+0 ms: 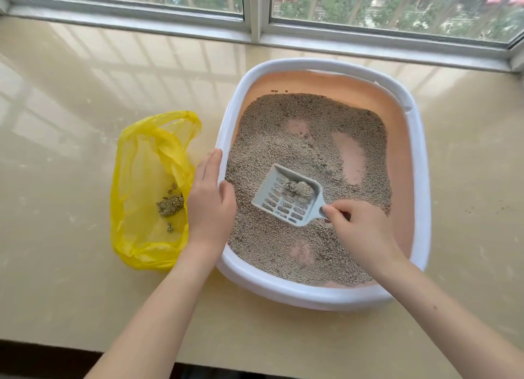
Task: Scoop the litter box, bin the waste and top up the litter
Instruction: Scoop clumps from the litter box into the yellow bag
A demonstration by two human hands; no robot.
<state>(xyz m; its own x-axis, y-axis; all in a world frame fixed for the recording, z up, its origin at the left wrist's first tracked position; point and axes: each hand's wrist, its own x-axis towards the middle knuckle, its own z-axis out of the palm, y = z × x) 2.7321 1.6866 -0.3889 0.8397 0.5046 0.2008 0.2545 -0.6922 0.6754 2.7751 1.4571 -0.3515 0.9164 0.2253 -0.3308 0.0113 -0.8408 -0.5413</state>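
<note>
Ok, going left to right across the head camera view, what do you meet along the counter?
Yellow plastic bag → left hand resting on the box's rim → grey slotted plastic scoop → right hand gripping its handle → far right rim of the white litter box.

Glossy beige stone surface (71,101) beneath a window. Resting directly on it: a white-rimmed litter box (312,295), and a yellow plastic bag (141,180) lying flat just outside the left grip (209,197), holding clumped litter. Scattered specks lie beyond the box, well past the right grip (360,231).
</note>
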